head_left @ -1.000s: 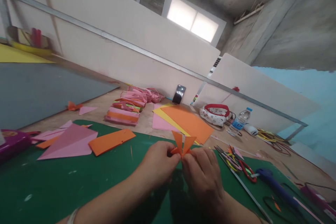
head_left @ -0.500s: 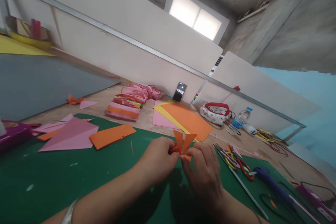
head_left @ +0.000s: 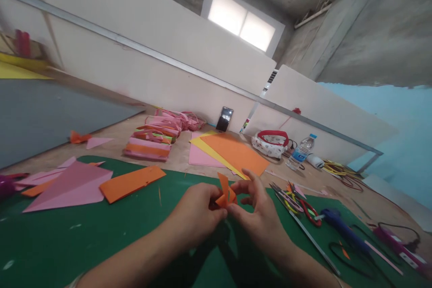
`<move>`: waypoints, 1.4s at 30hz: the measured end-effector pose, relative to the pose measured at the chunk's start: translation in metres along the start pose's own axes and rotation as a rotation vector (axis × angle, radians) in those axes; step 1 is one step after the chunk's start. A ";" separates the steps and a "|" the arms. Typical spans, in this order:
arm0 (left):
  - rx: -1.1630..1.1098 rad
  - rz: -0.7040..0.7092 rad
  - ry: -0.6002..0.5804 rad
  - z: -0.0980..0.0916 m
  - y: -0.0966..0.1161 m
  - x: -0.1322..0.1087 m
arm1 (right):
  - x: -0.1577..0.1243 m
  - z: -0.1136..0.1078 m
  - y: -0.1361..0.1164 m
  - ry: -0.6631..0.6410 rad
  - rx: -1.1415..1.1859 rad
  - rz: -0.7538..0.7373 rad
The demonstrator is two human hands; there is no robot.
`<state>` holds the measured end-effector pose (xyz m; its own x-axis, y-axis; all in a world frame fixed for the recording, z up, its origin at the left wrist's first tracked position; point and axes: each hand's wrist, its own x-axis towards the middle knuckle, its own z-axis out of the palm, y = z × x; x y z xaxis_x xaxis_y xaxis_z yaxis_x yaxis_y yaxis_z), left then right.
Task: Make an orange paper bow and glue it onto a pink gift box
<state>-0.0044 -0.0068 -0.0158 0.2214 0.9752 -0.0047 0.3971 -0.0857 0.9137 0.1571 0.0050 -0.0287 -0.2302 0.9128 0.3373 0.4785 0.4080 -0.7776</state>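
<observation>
An orange paper bow (head_left: 225, 198), with folded loops and one tail sticking up, is held above the green cutting mat (head_left: 111, 238). My left hand (head_left: 201, 207) pinches its left side between thumb and curled fingers. On the other side, my right hand (head_left: 261, 213) has its thumb against the lower edge and bent fingers at the right loop, while its index finger is raised. Part of the bow is hidden behind my fingers. To the left lie a folded orange paper strip (head_left: 131, 183) and a pink paper sheet (head_left: 72, 184).
Pink and orange paper bags (head_left: 148, 147) stand behind the mat, beside stacked coloured sheets (head_left: 236, 150). A phone (head_left: 224, 119) leans on the wall. On the right are scissors (head_left: 308, 211), a metal ruler (head_left: 313, 243), a blue glue gun (head_left: 344, 229) and a water bottle (head_left: 301, 153).
Two tails stood up in a V before; now one stands and the right one is bent into a loop. My right hand's fingers have spread and lifted. The view has shifted slightly.
</observation>
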 end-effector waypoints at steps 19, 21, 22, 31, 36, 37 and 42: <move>-0.132 -0.072 -0.040 0.002 -0.006 0.005 | -0.002 0.001 0.003 0.148 -0.149 -0.247; -0.145 -0.064 -0.053 0.003 -0.008 0.005 | -0.002 0.003 0.003 0.138 -0.183 -0.283; -0.150 -0.063 -0.057 0.003 -0.009 0.006 | -0.001 0.004 0.003 0.138 -0.191 -0.289; -0.246 -0.094 -0.082 0.001 -0.010 0.008 | 0.012 -0.017 0.001 0.270 -0.127 -0.274; -0.333 -0.178 -0.059 -0.001 -0.010 0.007 | 0.017 -0.043 -0.002 0.335 0.122 -0.400; -0.354 -0.201 -0.055 -0.002 -0.010 0.007 | 0.017 -0.047 -0.002 0.318 0.132 -0.426; -0.487 -0.277 -0.064 -0.002 -0.013 0.008 | 0.016 -0.057 -0.002 0.194 0.115 -0.376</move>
<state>-0.0098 0.0029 -0.0265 0.2267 0.9322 -0.2822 -0.0053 0.2909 0.9567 0.2010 0.0195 0.0091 -0.2011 0.6922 0.6931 0.2916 0.7178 -0.6323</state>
